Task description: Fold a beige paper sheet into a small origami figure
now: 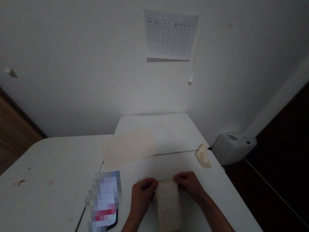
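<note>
A beige, narrow rectangular piece that looks like folded paper [168, 207] lies in front of me on the white table, its short side towards me. My left hand [143, 193] pinches its far left corner between thumb and fingers. At the far right corner, my right hand [188, 183] has its thumb and fingertips closed on the edge in the same way. Beyond the hands, a flat, thin beige sheet [128, 147] spreads over the seam between table sections. To the right lies a small crumpled beige piece [203, 156].
A phone [105, 203] with a blurred-out screen rests left of my left hand. Past the right table edge stands a whitish plastic canister [233, 147]. A printed grid sheet [171, 34] hangs on the wall behind the table [155, 121].
</note>
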A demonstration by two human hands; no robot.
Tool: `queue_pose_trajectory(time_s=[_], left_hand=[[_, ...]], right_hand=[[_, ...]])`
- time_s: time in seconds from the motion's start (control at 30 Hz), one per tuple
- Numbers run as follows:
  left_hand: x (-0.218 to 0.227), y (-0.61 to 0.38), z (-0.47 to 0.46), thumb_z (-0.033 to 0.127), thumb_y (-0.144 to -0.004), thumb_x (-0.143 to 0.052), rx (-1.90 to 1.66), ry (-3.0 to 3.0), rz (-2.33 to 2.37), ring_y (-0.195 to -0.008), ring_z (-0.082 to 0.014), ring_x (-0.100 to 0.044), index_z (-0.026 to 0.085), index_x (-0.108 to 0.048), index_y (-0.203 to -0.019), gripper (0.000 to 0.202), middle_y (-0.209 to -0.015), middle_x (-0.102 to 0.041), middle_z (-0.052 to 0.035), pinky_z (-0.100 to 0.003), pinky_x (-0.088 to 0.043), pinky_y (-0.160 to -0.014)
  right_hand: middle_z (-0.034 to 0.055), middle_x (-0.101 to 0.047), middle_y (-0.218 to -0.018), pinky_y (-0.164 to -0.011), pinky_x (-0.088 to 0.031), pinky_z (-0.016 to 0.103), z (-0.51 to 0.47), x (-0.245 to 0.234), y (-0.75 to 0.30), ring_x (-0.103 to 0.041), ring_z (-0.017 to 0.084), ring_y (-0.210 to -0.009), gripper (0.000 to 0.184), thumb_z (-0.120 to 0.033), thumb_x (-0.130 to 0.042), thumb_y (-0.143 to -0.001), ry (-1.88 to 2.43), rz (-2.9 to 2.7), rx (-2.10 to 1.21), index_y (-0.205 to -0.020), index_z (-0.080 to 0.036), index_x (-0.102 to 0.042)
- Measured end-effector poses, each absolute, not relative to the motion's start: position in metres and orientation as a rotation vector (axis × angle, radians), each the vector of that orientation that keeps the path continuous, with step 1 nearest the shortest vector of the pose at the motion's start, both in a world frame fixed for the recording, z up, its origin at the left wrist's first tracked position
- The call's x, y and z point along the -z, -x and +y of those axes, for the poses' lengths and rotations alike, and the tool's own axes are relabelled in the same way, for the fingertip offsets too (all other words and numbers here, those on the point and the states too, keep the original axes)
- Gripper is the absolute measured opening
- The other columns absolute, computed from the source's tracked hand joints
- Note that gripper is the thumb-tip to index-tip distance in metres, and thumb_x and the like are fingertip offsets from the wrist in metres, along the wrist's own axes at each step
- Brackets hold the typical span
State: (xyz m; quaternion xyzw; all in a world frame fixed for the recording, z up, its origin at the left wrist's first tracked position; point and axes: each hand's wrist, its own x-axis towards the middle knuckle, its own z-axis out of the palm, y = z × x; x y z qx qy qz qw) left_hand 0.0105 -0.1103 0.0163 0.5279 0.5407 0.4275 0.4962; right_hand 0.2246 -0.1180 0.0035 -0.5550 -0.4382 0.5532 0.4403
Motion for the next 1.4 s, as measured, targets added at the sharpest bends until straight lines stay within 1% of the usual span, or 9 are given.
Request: queue_pose_trajectory(time_s=[0.1, 0.23, 0.43, 0.57, 0.63, 0.83, 1.0, 1.2, 1.4], left_hand=[[-0.016, -0.010, -0.108, 0.042, -0.072, -0.064, -1.018, -1.387, 1.338, -0.050, -0.0167, -0.061, 0.016, -0.073, -0.075, 0.028, -0.063, -0.070, -0.0039, -0.024, -0.045, -0.044], [-0.017, -0.012, -0.105, 0.037, -0.073, -0.061, -1.025, -1.494, 1.361, -0.071, -0.0216, -0.068, 0.018, -0.074, -0.074, 0.023, -0.075, -0.074, -0.0050, -0.029, -0.053, -0.065], [-0.013, -0.014, -0.096, 0.033, -0.075, -0.057, -0.970, -1.680, 1.495, -0.069, -0.0210, -0.066, 0.019, -0.074, -0.076, 0.021, -0.076, -0.072, -0.0047, -0.030, -0.050, -0.066], [-0.013, -0.016, -0.088, 0.028, -0.075, -0.057, -0.939, -1.846, 1.638, -0.088, -0.0255, -0.060, 0.022, -0.072, -0.074, 0.017, -0.084, -0.069, -0.0054, -0.035, -0.045, -0.078], [-0.014, -0.016, -0.085, 0.027, -0.076, -0.057, -0.917, -1.932, 1.646, -0.092, -0.0258, -0.057, 0.022, -0.072, -0.072, 0.016, -0.083, -0.067, -0.0054, -0.035, -0.043, -0.082], [-0.013, -0.018, -0.085, 0.025, -0.080, -0.055, -0.868, -2.086, 1.657, -0.087, -0.0242, -0.054, 0.020, -0.072, -0.074, 0.019, -0.082, -0.066, -0.0067, -0.034, -0.039, -0.082], [-0.011, -0.017, -0.086, 0.023, -0.080, -0.056, -0.834, -2.139, 1.682, -0.086, -0.0237, -0.054, 0.020, -0.072, -0.076, 0.017, -0.082, -0.066, -0.0057, -0.033, -0.039, -0.079], [-0.012, -0.017, -0.086, 0.024, -0.081, -0.056, -0.822, -2.172, 1.707, -0.088, -0.0236, -0.055, 0.020, -0.072, -0.077, 0.017, -0.084, -0.067, -0.0059, -0.033, -0.039, -0.081], [-0.012, -0.017, -0.086, 0.026, -0.082, -0.054, -0.809, -2.188, 1.708, -0.087, -0.0241, -0.055, 0.020, -0.071, -0.076, 0.018, -0.084, -0.066, -0.0060, -0.033, -0.039, -0.080]], right_hand=[[0.0044, -0.066, -0.064, -0.057, -0.047, 0.028, -0.117, -0.006, -0.226, -0.058, 0.015, -0.056, 0.039, -0.051, -0.072, -0.068, 1.407, -1.213, -1.288, -0.073, -0.012, -0.072], [0.0048, -0.069, -0.066, -0.060, -0.046, 0.028, -0.112, -0.012, -0.229, -0.060, 0.017, -0.060, 0.029, -0.043, -0.069, -0.071, 1.470, -1.404, -1.111, -0.071, -0.014, -0.073], [0.0045, -0.072, -0.073, -0.065, -0.044, 0.029, -0.103, -0.018, -0.231, -0.062, 0.019, -0.065, 0.014, -0.033, -0.068, -0.072, 1.587, -1.614, -0.828, -0.073, -0.020, -0.075], [0.0032, -0.071, -0.075, -0.067, -0.043, 0.028, -0.100, -0.019, -0.229, -0.061, 0.018, -0.068, 0.010, -0.028, -0.068, -0.072, 1.632, -1.697, -0.698, -0.075, -0.022, -0.074], [0.0024, -0.070, -0.077, -0.069, -0.043, 0.028, -0.099, -0.019, -0.229, -0.062, 0.018, -0.071, 0.008, -0.027, -0.067, -0.073, 1.635, -1.736, -0.655, -0.075, -0.023, -0.074], [0.0029, -0.070, -0.091, -0.074, -0.045, 0.027, -0.101, -0.014, -0.230, -0.063, 0.016, -0.074, 0.018, -0.029, -0.062, -0.081, 1.544, -1.832, -0.552, -0.093, -0.023, -0.073], [0.0016, -0.074, -0.090, -0.079, -0.046, 0.027, -0.102, -0.004, -0.233, -0.067, 0.018, -0.083, 0.021, -0.029, -0.054, -0.088, 1.411, -1.939, -0.588, -0.090, -0.025, -0.075], [0.0015, -0.074, -0.098, -0.083, -0.046, 0.029, -0.107, -0.002, -0.239, -0.068, 0.020, -0.087, 0.022, -0.027, -0.055, -0.088, 1.387, -1.997, -0.592, -0.098, -0.028, -0.074], [0.0002, -0.074, -0.100, -0.082, -0.044, 0.029, -0.113, -0.009, -0.244, -0.067, 0.020, -0.087, 0.023, -0.033, -0.057, -0.089, 1.408, -2.075, -0.572, -0.107, -0.034, -0.071]])
